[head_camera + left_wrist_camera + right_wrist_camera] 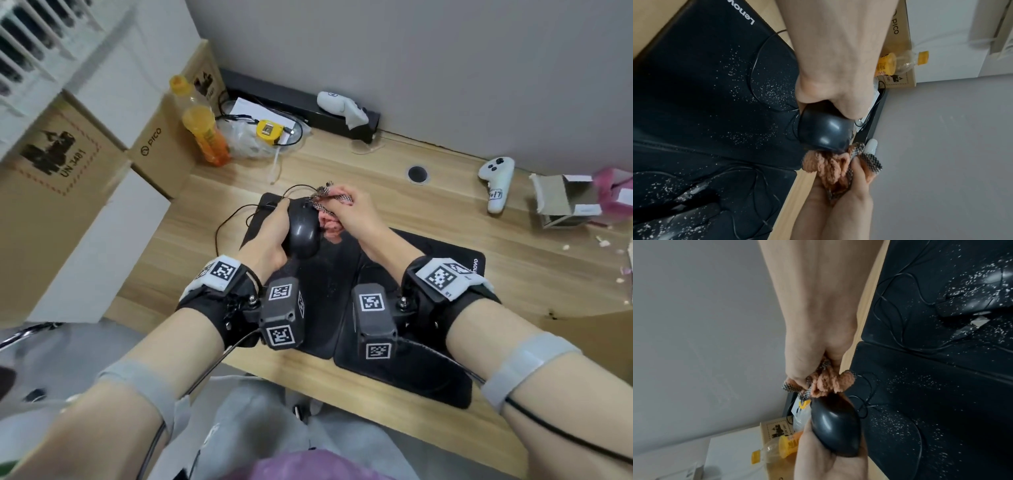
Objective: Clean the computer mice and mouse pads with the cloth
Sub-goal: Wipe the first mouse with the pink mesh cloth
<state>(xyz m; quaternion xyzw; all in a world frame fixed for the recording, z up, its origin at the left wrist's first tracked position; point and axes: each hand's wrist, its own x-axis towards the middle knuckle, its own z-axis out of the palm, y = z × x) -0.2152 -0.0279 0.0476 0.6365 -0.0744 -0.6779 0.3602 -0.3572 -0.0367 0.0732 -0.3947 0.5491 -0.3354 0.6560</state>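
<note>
My left hand (pixel 274 229) grips a black wired mouse (pixel 301 233), lifted above the two black mouse pads (pixel 445 253). My right hand (pixel 346 205) holds a bunched pink cloth (pixel 330 224) with a checkered edge and presses it to the mouse's front right side. The left wrist view shows the cloth (pixel 826 165) against the glossy mouse (pixel 824 129). White specks dust the pads (pixel 694 81). A second black mouse (pixel 978 292), also speckled, lies on a pad; the wrist cameras hide it in the head view.
On the wooden desk (pixel 376 171) stand an orange bottle (pixel 205 137), a yellow tape measure (pixel 269 132), two white controllers (pixel 496 181), and a small torn box (pixel 565 202). Cardboard boxes (pixel 68 154) stand at the left. The mouse cable (pixel 233 219) loops over the left pad.
</note>
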